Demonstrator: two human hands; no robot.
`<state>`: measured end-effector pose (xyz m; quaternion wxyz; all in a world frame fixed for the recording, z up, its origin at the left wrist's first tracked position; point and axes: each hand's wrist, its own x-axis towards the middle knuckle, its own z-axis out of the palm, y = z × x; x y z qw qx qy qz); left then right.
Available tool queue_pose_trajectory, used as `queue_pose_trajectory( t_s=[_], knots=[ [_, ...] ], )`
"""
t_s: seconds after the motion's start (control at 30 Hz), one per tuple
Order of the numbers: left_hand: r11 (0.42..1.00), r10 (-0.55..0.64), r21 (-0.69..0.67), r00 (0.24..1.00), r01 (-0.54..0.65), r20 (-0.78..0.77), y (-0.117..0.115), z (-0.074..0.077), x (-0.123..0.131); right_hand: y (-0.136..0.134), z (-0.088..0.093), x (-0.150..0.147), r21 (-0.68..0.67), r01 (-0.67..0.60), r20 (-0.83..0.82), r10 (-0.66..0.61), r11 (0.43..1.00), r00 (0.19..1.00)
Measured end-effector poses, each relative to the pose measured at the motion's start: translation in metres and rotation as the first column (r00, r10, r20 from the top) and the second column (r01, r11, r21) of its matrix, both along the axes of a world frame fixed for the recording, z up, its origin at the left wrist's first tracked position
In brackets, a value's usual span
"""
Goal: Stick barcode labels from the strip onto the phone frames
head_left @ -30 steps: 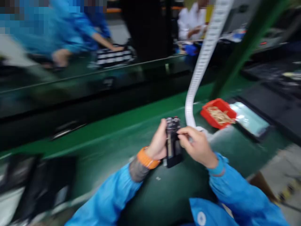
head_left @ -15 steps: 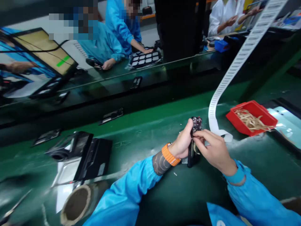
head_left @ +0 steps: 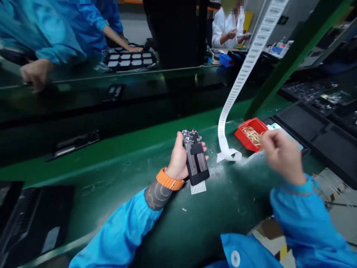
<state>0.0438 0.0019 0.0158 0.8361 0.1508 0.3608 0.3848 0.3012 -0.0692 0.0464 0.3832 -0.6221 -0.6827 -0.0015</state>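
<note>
My left hand [head_left: 180, 158] is wrapped round an opened phone [head_left: 196, 158], with its circuit board bare at the top and black strips down its middle. The phone lies tilted in the palm, board side up. Under its lower end a small white printed label sheet [head_left: 198, 188] sticks out over the green bench. Off to the right, my right hand [head_left: 283, 154] is curled closed beside a red bin [head_left: 245, 139] of tan, curled strips [head_left: 253, 134]. It is blurred, and whatever its fingers pinch is hidden.
A long white strip of barcode labels [head_left: 235, 87] hangs down to the bench. Dark trays [head_left: 304, 119] stand at the right, and a green post [head_left: 292, 63] rises behind the bin. Across the line, co-workers in blue handle a tray of white pieces [head_left: 129, 59]. Phone parts [head_left: 76, 143] lie at left.
My right hand has left the phone and moved right, to the red bin. The phone now shows its full inner face in my left hand. The view has swung right.
</note>
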Motion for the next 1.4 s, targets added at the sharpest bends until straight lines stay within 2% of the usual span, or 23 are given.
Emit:
queue_pose_trajectory(
  t_s=[0.03, 0.07, 0.13, 0.17, 0.27, 0.33, 0.47, 0.53, 0.57, 0.6, 0.67, 0.73, 0.77, 0.87, 0.93, 1.0, 1.1, 1.3, 1.4],
  knots=[
    [1.000, -0.024, 0.010, 1.000, 0.024, 0.016, 0.004, -0.001, -0.002, 0.012, -0.003, 0.029, 0.013, 0.106, 0.058, -0.106, 0.994, 0.993],
    [0.998, -0.056, 0.013, 0.998, 0.056, 0.034, 0.006, -0.003, -0.003, 0.025, -0.009, 0.055, 0.007, 0.141, 0.140, -0.141, 0.990, 0.980],
    [0.993, -0.116, -0.004, 0.991, 0.116, 0.070, 0.009, -0.007, -0.004, 0.051, -0.028, 0.094, -0.096, 0.085, 0.302, -0.052, 0.992, 0.952],
    [0.990, -0.136, -0.019, 0.987, 0.138, 0.082, 0.010, -0.008, -0.004, 0.061, -0.038, 0.106, -0.112, 0.063, 0.318, -0.025, 0.992, 0.948],
    [0.985, -0.165, -0.038, 0.982, 0.169, 0.096, 0.010, -0.010, -0.005, 0.070, -0.053, 0.121, -0.113, 0.096, 0.380, -0.046, 0.989, 0.924],
    [0.985, -0.169, -0.022, 0.981, 0.172, 0.096, 0.011, -0.011, -0.006, 0.062, -0.047, 0.122, -0.088, 0.161, 0.415, -0.110, 0.983, 0.903],
    [0.981, -0.193, -0.002, 0.977, 0.194, 0.092, 0.014, -0.011, -0.007, 0.038, -0.021, 0.100, -0.012, 0.327, 0.393, -0.297, 0.945, 0.870],
    [0.979, -0.202, 0.001, 0.975, 0.203, 0.092, 0.016, -0.011, -0.006, 0.033, -0.018, 0.071, 0.059, 0.375, 0.349, -0.371, 0.925, 0.861],
    [0.979, -0.205, 0.005, 0.975, 0.206, 0.091, 0.017, -0.012, -0.005, 0.033, -0.021, 0.053, 0.067, 0.361, 0.316, -0.363, 0.930, 0.877],
    [0.978, -0.211, 0.012, 0.973, 0.210, 0.090, 0.017, -0.012, -0.003, 0.035, -0.026, 0.033, 0.043, 0.335, 0.269, -0.333, 0.941, 0.904],
    [0.972, -0.235, 0.028, 0.968, 0.233, 0.088, 0.019, -0.014, 0.001, 0.045, -0.042, -0.004, -0.149, 0.266, 0.174, -0.239, 0.952, 0.955],
    [0.964, -0.264, 0.035, 0.961, 0.262, 0.083, 0.021, -0.018, 0.005, 0.059, -0.061, -0.031, -0.344, 0.230, 0.133, -0.195, 0.910, 0.972],
    [0.960, -0.280, 0.031, 0.957, 0.278, 0.081, 0.022, -0.021, 0.007, 0.065, -0.069, -0.039, -0.398, 0.199, 0.087, -0.179, 0.895, 0.980],
    [0.948, -0.318, 0.015, 0.944, 0.318, 0.088, 0.023, -0.026, 0.008, 0.066, -0.086, -0.044, -0.397, -0.007, -0.233, -0.093, 0.918, 0.968],
    [0.926, -0.378, 0.029, 0.916, 0.378, 0.137, 0.022, -0.025, 0.006, 0.052, -0.088, -0.043, -0.310, -0.189, -0.491, 0.013, 0.932, 0.871],
    [0.880, -0.473, 0.074, 0.855, 0.469, 0.210, 0.019, -0.021, 0.002, 0.035, -0.084, -0.046, -0.220, -0.294, -0.632, 0.094, 0.930, 0.769],
    [0.830, -0.557, 0.135, 0.788, 0.541, 0.261, 0.011, -0.015, -0.001, 0.017, -0.074, -0.056, -0.142, -0.325, -0.632, 0.167, 0.935, 0.757],
    [0.857, -0.515, 0.103, 0.839, 0.504, 0.175, 0.008, -0.012, 0.001, 0.019, -0.075, -0.059, -0.115, -0.280, -0.606, 0.156, 0.953, 0.780],
    [0.866, -0.501, 0.062, 0.856, 0.497, 0.126, 0.007, -0.004, 0.004, 0.022, -0.074, -0.061, -0.107, -0.248, -0.607, 0.134, 0.963, 0.783]
  ],
)
